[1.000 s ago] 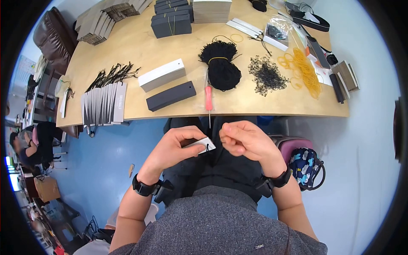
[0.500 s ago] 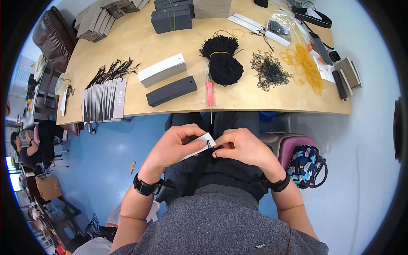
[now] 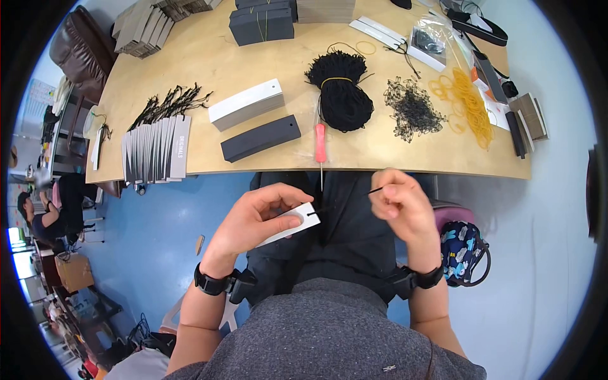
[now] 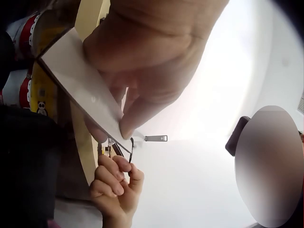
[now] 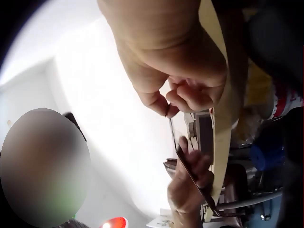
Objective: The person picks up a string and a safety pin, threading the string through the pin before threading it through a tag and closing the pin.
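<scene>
In the head view my left hand [image 3: 250,218] grips a stack-thin white card tag [image 3: 308,218] between thumb and fingers, over my lap. A black cord [image 3: 376,190] comes from the hole near the tag's end. Off to the right, my right hand [image 3: 405,206] pinches that cord between thumb and forefinger. In the right wrist view the cord [image 5: 172,129] runs taut from the fingertips to the tag [image 5: 194,173]. The left wrist view shows the tag's broad white face [image 4: 85,85]. On the table edge ahead lies a thin-shafted tool with a red handle [image 3: 320,144].
A bundle of black cords [image 3: 345,109], a pile of small black wire pieces [image 3: 415,111] and yellow rubber bands [image 3: 474,117] lie on the table [image 3: 278,63]. White tags [image 3: 247,109], dark tags [image 3: 259,140] and a fan of corded tags [image 3: 155,149] stand left.
My right hand came from beside the tag to its end, took hold of the black cord and drew it away to the right. The left hand keeps its grip on the tag.
</scene>
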A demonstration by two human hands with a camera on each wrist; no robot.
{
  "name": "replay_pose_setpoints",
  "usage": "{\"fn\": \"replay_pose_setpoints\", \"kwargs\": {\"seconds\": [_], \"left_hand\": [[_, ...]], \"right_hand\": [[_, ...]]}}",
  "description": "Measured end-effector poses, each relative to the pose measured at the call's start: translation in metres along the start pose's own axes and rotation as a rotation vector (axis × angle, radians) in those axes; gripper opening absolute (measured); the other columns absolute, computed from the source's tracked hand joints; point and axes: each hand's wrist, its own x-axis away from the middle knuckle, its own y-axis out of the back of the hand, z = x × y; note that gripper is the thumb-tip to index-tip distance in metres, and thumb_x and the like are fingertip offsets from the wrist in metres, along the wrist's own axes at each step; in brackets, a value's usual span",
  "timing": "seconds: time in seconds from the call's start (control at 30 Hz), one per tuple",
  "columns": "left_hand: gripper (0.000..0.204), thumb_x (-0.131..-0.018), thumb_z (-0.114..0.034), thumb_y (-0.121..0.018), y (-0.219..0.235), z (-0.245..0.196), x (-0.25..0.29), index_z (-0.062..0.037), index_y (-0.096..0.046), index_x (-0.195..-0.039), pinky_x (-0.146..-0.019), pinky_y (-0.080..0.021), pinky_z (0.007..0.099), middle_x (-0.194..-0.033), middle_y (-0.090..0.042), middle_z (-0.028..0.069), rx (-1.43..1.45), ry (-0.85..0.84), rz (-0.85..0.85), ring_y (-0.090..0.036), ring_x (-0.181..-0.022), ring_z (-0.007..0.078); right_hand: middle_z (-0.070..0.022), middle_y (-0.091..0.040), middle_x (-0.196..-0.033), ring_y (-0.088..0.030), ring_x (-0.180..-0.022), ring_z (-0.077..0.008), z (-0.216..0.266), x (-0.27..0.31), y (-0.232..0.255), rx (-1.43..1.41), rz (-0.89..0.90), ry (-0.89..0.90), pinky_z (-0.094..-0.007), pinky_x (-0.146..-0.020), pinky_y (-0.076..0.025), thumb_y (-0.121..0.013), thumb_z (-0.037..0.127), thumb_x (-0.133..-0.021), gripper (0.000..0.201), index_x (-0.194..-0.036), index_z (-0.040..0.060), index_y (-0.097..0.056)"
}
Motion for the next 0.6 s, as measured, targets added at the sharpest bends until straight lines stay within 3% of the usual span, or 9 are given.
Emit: {"fn": "replay_pose_setpoints", "kwargs": {"seconds": [0.07, 0.13, 0.2, 0.27, 0.3, 0.33, 0.4, 0.47, 0.6], "left_hand": [[0.030, -0.092, 0.002, -0.066, 0.000, 0.001, 0.000, -0.0008, -0.067, -0.122, -0.083, -0.051, 0.0245, -0.104, -0.067, 0.0025, -0.028, -0.018, 0.008, -0.062, -0.093, 0.0085], [0.037, -0.091, 0.003, -0.065, -0.001, -0.009, 0.003, -0.0032, -0.065, -0.127, -0.083, -0.050, 0.0270, -0.103, -0.067, 0.0052, -0.329, -0.112, 0.097, -0.062, -0.092, 0.0117], [0.040, -0.085, 0.004, -0.067, -0.001, -0.032, 0.012, -0.0010, -0.067, -0.125, -0.088, -0.048, 0.0302, -0.103, -0.067, 0.0080, -0.399, -0.024, 0.144, -0.063, -0.097, 0.0176], [0.043, -0.086, 0.004, -0.066, 0.011, -0.044, 0.019, -0.0003, -0.065, -0.128, -0.090, -0.048, 0.0289, -0.110, -0.067, 0.0067, -0.362, -0.069, 0.077, -0.062, -0.100, 0.0161], [0.045, -0.087, 0.005, -0.064, 0.014, -0.053, 0.020, -0.0001, -0.063, -0.131, -0.091, -0.047, 0.0282, -0.114, -0.067, 0.0066, -0.273, -0.061, -0.114, -0.062, -0.102, 0.0154], [0.046, -0.088, 0.005, -0.062, 0.018, -0.060, 0.019, 0.0001, -0.060, -0.134, -0.093, -0.047, 0.0275, -0.118, -0.066, 0.0066, -0.181, -0.058, -0.302, -0.061, -0.104, 0.0146], [0.047, -0.092, 0.003, -0.061, 0.058, -0.062, 0.001, -0.0021, -0.057, -0.139, -0.090, -0.048, 0.0234, -0.127, -0.063, 0.0059, -0.217, -0.273, -0.602, -0.061, -0.103, 0.0109], [0.047, -0.093, 0.003, -0.059, 0.096, -0.075, -0.014, -0.0022, -0.056, -0.140, -0.089, -0.049, 0.0243, -0.124, -0.064, 0.0079, -0.174, -0.488, -0.744, -0.061, -0.102, 0.0111], [0.048, -0.091, 0.005, -0.056, 0.157, -0.066, -0.017, -0.0042, -0.058, -0.138, -0.089, -0.050, 0.0265, -0.124, -0.063, 0.0083, -0.259, -0.484, -0.801, -0.061, -0.103, 0.0135]], "right_hand": [[0.0004, -0.048, -0.067, -0.038, -0.055, -0.0050, 0.006, -0.002, -0.001, 0.046, -0.006, 0.026, -0.0221, -0.051, -0.028, -0.057, 0.009, -0.092, 0.009, -0.087, 0.0015, -0.057], [0.0005, -0.048, -0.066, -0.038, -0.055, -0.0051, 0.006, -0.006, -0.005, -0.109, -0.015, -0.029, -0.0222, -0.051, -0.027, -0.057, 0.009, -0.092, 0.009, -0.085, 0.0024, -0.056], [-0.0002, -0.050, -0.068, -0.041, -0.056, -0.0062, 0.004, -0.011, -0.005, -0.136, 0.035, -0.033, -0.0225, -0.051, -0.029, -0.057, 0.013, -0.095, 0.013, -0.091, 0.0001, -0.060], [-0.0012, -0.055, -0.076, -0.045, -0.058, -0.0079, 0.004, -0.013, -0.017, -0.011, -0.059, -0.114, -0.0233, -0.052, -0.033, -0.057, 0.017, -0.099, 0.024, -0.107, -0.0042, -0.064], [-0.0027, -0.061, -0.088, -0.051, -0.065, -0.0089, 0.001, -0.014, -0.016, 0.024, 0.033, -0.098, -0.0229, -0.056, -0.039, -0.057, 0.019, -0.101, 0.034, -0.124, -0.0054, -0.062], [-0.0027, -0.061, -0.088, -0.051, -0.065, -0.0089, -0.001, -0.015, -0.021, 0.019, 0.047, -0.102, -0.0229, -0.056, -0.039, -0.057, 0.019, -0.101, 0.034, -0.124, -0.0054, -0.062], [-0.0041, -0.064, -0.097, -0.053, -0.071, -0.0086, 0.000, -0.014, -0.034, 0.223, 0.104, -0.105, -0.0219, -0.062, -0.043, -0.057, 0.017, -0.101, 0.036, -0.129, -0.0041, -0.060], [-0.0040, -0.065, -0.098, -0.056, -0.076, -0.0076, 0.000, -0.012, -0.035, 0.278, 0.156, -0.139, -0.0212, -0.068, -0.046, -0.058, 0.017, -0.101, 0.035, -0.131, -0.0013, -0.060], [-0.0012, -0.065, -0.095, -0.058, -0.081, -0.0063, -0.002, -0.009, -0.038, 0.419, 0.188, -0.239, -0.0208, -0.074, -0.048, -0.061, 0.014, -0.100, 0.032, -0.129, 0.0006, -0.062]]}}
